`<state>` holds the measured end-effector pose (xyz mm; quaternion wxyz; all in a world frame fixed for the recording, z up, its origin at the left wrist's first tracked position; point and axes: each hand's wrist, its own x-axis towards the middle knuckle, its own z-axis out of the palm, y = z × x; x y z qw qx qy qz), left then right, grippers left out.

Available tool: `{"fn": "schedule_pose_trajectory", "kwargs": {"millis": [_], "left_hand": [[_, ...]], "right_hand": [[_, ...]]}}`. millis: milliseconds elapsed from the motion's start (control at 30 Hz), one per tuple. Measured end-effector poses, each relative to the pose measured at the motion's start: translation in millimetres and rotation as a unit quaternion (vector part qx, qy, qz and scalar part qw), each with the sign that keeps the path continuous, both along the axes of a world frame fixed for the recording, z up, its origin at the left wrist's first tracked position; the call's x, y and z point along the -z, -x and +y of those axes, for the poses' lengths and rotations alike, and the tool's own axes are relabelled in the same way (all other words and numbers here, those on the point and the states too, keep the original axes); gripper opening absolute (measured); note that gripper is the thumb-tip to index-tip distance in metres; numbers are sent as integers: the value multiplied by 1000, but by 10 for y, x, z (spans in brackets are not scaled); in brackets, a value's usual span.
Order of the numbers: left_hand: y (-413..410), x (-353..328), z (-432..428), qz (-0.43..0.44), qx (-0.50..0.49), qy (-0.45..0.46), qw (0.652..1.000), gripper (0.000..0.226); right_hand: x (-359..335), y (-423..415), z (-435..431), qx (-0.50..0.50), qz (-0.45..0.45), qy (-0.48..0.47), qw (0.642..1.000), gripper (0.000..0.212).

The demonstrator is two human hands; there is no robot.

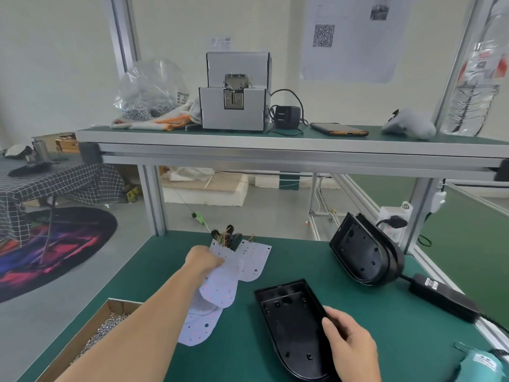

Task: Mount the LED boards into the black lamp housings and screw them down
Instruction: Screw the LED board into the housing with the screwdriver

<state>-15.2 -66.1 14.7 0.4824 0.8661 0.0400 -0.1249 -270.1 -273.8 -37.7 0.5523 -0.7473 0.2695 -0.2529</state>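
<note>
Several white LED boards lie overlapping on the green bench, the top board (223, 282) dotted with pink LEDs and wired at its far end. My left hand (205, 260) is closed on the upper edge of that top board. An empty black lamp housing (292, 326) lies open side up near the front. My right hand (348, 340) grips its right rim. Two more black housings (363, 255) lean on edge at the back right.
A cardboard box of screws (102, 329) sits at the front left. A black power adapter (443, 296) with cable lies at the right edge, and a teal electric screwdriver (484, 365) at the front right corner. A shelf (275, 142) above carries a screw feeder (235, 103).
</note>
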Motion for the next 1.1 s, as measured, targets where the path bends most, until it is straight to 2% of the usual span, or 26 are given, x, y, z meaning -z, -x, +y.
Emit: {"fn": "schedule_pose_trajectory", "kwargs": {"millis": [100, 200, 333, 400, 533, 600, 733, 933, 1000, 1100], "left_hand": [[160, -50, 110, 5, 44, 84, 995, 16], [343, -96, 198, 28, 117, 129, 984, 15], [625, -133, 318, 48, 213, 208, 953, 21], [799, -185, 358, 51, 247, 237, 938, 25], [1165, -256, 348, 98, 244, 335, 905, 34], [1360, -240, 298, 144, 224, 373, 889, 38], [1677, -132, 181, 185, 212, 353, 892, 32], [1882, -33, 211, 188, 235, 247, 921, 21], [1911, -40, 272, 175, 257, 233, 921, 21], [1976, -145, 347, 144, 320, 218, 911, 27]], "right_hand": [[-14, 16, 2, -22, 18, 12, 1000, 31], [-26, 51, 30, -14, 30, 26, 999, 32], [-68, 109, 139, 12, 56, 34, 998, 29], [-111, 144, 201, 12, 79, 41, 996, 35], [-180, 234, 346, -9, 121, 73, 990, 43], [-201, 307, 445, -24, 131, 52, 990, 41], [-211, 479, 629, -69, 107, -82, 988, 25], [-243, 706, 657, -189, 86, -216, 954, 27], [-276, 702, 575, -202, 94, -217, 950, 15], [-327, 549, 372, -122, 57, -99, 986, 17]]}}
